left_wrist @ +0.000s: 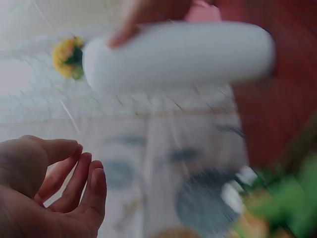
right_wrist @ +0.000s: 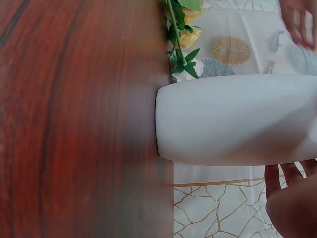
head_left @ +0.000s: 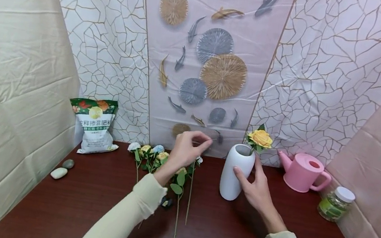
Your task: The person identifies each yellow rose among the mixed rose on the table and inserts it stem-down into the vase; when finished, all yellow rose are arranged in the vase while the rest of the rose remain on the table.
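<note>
A tall white vase (head_left: 230, 177) stands upright on the dark red table. My right hand (head_left: 257, 188) grips its right side, thumb on the front and fingers round the back. One yellow rose (head_left: 261, 138) with green leaves leans out of the vase's mouth to the right. Left of the vase, my left hand (head_left: 186, 147) is raised above the other flowers, fingers loosely bent with the thumb close to the fingertips and nothing held. Under it lie several artificial flowers (head_left: 162, 156), white, yellow and blue, partly hidden by my left forearm. The left wrist view is blurred.
A pink watering can (head_left: 301, 173) and a jar with a white lid (head_left: 336, 204) stand on the right. At the back left is a fertilizer bag (head_left: 96, 127), with a white stone (head_left: 58, 173) and a grey stone (head_left: 68, 163) in front. A patterned cloth (head_left: 211, 77) hangs behind.
</note>
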`<state>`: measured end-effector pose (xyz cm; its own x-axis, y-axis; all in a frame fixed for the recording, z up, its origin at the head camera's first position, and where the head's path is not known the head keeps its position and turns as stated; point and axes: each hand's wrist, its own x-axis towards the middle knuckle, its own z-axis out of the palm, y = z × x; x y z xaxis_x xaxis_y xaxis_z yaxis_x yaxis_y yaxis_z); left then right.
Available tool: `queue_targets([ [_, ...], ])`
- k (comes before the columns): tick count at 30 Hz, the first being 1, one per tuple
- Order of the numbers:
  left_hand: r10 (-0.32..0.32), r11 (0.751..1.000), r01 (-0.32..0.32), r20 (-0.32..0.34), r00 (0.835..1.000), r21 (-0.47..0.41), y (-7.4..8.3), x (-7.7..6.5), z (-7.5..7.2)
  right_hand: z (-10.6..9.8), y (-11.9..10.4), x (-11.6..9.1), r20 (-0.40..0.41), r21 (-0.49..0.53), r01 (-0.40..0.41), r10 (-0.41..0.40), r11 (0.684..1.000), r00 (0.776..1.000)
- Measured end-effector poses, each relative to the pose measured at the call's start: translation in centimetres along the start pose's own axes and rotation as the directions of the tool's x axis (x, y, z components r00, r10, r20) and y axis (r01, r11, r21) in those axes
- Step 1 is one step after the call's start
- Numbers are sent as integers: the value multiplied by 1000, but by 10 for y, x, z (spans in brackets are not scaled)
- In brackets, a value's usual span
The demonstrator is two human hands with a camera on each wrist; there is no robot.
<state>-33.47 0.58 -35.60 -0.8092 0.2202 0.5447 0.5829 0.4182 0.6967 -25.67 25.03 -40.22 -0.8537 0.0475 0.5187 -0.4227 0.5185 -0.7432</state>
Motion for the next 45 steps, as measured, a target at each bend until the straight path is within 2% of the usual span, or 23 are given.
queue_targets([
  [3,-55,998,55,-2,998,24,-29,-16,-18,0,6,1,-4,3,-2,2,1000,1000],
  [7,-143,986,145,-23,989,80,-65,-38,-38,4,27,5,-5,8,-2,2,1000,1000],
  [12,-234,957,240,-54,971,161,-95,-60,-59,7,48,8,-13,2,-7,7,1000,1000],
  [14,-287,936,291,-51,957,197,-103,-67,-65,7,50,9,-13,6,-5,5,1000,1000],
  [19,-441,860,431,-27,897,274,-121,-79,-79,8,51,10,-11,8,1,-1,1000,1000],
  [22,-510,820,498,-32,859,281,-129,-82,-85,10,51,11,-6,4,2,-2,1000,1000],
  [25,-560,796,551,-41,828,253,-133,-84,-89,12,51,12,0,7,-3,3,1000,1000],
  [29,-583,779,569,-33,812,263,-134,-85,-90,10,41,11,10,19,-11,11,1000,1000],
  [34,-600,770,576,4,800,274,-134,-87,-89,6,21,6,16,36,-6,6,999,1000],
  [38,-609,774,588,23,793,236,-135,-87,-88,8,32,8,9,21,-3,3,1000,1000],
  [41,-629,767,611,38,777,194,-137,-87,-88,11,44,10,1,15,-6,6,1000,1000],
  [43,-639,761,624,44,768,175,-137,-87,-89,11,47,10,-1,17,-3,3,1000,1000],
  [45,-647,757,633,45,761,161,-136,-86,-90,10,41,9,-2,24,-3,3,1000,1000],
])
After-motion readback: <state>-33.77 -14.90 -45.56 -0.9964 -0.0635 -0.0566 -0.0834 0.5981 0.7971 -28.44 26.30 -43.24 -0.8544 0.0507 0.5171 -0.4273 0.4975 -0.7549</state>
